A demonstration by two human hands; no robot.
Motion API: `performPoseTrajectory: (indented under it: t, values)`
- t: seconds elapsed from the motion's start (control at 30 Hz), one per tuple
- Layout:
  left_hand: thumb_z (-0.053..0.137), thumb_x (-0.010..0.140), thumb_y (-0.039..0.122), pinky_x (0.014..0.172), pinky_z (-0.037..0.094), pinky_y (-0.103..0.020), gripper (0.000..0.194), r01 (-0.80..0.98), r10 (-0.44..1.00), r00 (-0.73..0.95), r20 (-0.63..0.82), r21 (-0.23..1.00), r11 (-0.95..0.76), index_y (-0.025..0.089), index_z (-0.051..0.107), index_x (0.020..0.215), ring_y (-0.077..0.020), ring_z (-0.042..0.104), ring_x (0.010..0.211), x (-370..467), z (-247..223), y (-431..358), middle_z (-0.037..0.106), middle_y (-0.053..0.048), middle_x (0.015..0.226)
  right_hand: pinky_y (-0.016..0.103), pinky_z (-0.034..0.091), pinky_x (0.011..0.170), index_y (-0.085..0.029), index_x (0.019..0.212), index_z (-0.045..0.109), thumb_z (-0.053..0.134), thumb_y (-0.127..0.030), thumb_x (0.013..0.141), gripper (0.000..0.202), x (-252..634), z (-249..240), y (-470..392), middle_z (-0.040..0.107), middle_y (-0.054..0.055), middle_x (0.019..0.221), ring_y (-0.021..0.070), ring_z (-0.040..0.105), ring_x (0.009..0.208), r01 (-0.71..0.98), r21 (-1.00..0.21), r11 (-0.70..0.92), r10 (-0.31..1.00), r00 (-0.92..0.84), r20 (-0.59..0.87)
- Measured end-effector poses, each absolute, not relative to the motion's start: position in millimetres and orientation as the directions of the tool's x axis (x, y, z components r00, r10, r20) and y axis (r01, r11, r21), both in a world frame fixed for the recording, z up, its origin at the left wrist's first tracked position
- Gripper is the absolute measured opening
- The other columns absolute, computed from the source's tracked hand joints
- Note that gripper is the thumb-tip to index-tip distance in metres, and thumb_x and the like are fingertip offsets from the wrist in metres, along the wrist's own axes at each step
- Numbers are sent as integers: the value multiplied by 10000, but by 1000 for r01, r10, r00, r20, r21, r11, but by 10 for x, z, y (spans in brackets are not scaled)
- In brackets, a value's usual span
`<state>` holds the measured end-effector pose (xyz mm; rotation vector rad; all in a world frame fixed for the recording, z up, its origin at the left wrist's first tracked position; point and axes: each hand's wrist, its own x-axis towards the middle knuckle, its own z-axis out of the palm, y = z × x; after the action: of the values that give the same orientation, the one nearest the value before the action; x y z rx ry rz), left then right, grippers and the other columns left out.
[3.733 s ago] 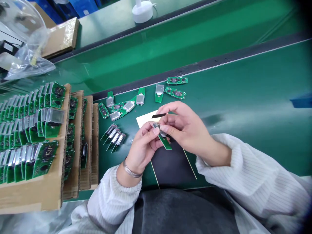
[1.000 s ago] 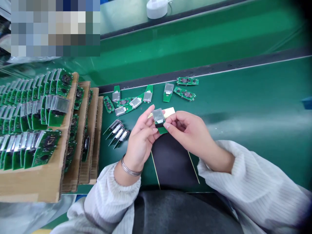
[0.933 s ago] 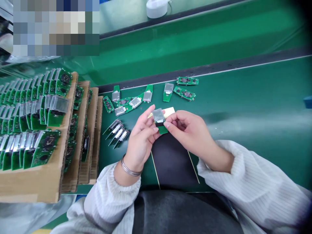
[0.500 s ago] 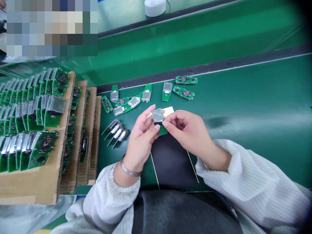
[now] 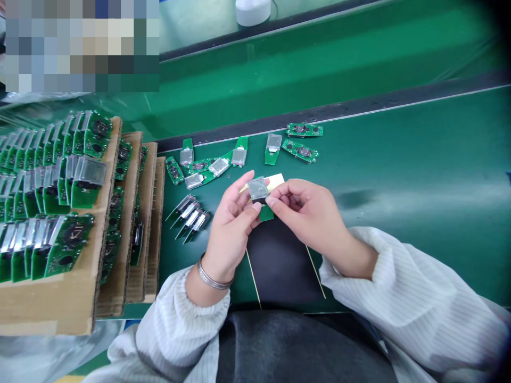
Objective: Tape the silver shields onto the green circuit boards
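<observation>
A green circuit board (image 5: 266, 213) with a small grey display (image 5: 258, 188) is held between my two hands. My left hand (image 5: 235, 215) has closed around its left side, thumb near the display's lower edge. From the right, my right hand (image 5: 305, 207) pinches at the lower right corner of the display, thumb and forefinger together and the other fingers curled. Behind the board a pale yellow sheet (image 5: 277, 181) shows in part. Under my hands lies a black mat (image 5: 285, 266) with thin yellow edges. The fingers hide much of the board.
Several loose circuit boards (image 5: 300, 151) lie along the back of the green table (image 5: 419, 186). A leaning row of boards (image 5: 189, 218) stands left of my left hand. Stacked cardboard holders (image 5: 51, 303) full of upright boards fill the left side. A white round object (image 5: 253, 11) sits beyond the ledge.
</observation>
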<state>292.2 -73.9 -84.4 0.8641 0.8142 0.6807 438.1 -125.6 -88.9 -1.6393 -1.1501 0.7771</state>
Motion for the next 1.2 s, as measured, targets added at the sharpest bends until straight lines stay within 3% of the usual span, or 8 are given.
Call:
performPoseTrajectory:
  t: [1.03,1.2]
  values:
    - [652,946,202,841,594,-283,472,-175,816,517,-258,902,395,292,563,1401,-225,682,1220,2930,-917,-751,714,-49,1327,279,398,550,-173,740,660,640,-263,838,135,4363,-896,-1261,602,-4,654,118,499,569,341,-934,-106,924,381,34]
    - [693,923,209,1030,565,-367,478,-200,835,503,-222,910,362,275,572,1380,-236,659,1270,2940,-934,-759,718,-60,1308,281,400,556,-178,736,658,637,-256,833,127,4349,-894,-1266,612,0,657,122,504,572,339,-934,-116,922,387,26]
